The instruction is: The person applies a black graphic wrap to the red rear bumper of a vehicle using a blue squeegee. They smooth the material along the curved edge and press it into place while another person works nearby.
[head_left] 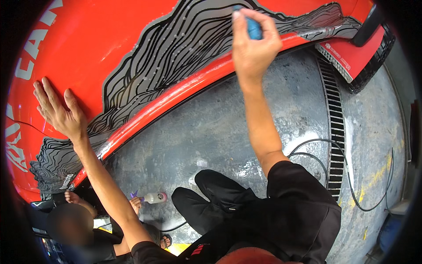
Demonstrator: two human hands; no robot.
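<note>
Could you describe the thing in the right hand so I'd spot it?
Find the red vehicle, then the grey, black-lined decal along its side. Over it, the right hand grips a small blue object, its colour unlike the surrounding red, grey and black.

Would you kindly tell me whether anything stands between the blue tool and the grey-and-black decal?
Nothing visible stands between the blue tool in the right hand and the decal; contact is unclear.
</note>
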